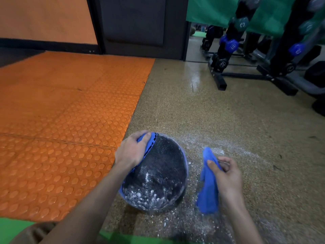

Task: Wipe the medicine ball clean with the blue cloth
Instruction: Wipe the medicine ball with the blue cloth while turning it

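On speckled floor [219, 117]: black-and-blue textured medicine ball [158, 173], soapy
Left hand [130, 152]: grips ball top
Right hand [226, 175]: pinches blue cloth [208, 191]
Black rack dumbbell [223, 64]: "10"

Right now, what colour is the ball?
The ball is black with blue trim, seen in the head view.

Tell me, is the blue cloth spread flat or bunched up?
Bunched up. The right hand grips the blue cloth, which hangs in crumpled folds beside the medicine ball.
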Tool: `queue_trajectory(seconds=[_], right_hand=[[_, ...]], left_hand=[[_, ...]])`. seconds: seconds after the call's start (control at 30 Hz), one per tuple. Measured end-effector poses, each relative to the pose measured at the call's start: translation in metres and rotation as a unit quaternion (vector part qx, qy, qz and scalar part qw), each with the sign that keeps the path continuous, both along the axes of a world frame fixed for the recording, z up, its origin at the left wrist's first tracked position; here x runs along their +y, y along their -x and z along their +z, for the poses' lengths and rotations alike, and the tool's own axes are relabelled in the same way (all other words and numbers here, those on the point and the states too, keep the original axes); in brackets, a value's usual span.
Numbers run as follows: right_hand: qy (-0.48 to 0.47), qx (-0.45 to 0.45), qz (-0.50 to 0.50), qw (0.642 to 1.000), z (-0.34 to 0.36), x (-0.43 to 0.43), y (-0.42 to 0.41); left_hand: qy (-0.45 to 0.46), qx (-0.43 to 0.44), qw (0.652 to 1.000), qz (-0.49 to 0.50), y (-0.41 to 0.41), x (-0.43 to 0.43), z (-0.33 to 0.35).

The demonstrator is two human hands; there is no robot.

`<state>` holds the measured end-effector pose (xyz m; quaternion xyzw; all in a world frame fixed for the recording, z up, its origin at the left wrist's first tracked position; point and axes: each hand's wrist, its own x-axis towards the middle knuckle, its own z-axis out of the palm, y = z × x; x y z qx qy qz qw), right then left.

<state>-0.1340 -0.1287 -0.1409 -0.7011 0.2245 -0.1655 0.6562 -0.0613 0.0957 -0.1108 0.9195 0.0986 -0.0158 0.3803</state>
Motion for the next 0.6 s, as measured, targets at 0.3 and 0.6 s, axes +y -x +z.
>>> queue_trajectory(seconds=[0.3,0.6], right_hand=[[0.424,-0.133,0.145,0.884,0.006,0.087,-0.011],[0.176,-0.137,-0.012,0.975,-0.053,0.079,0.012]], left_hand=[[-0.001,0.002,1.0,0.01,-0.003,0.003,0.002],[-0.002,0.0,1.0,-0.008,-0.008,0.001,0.0]])
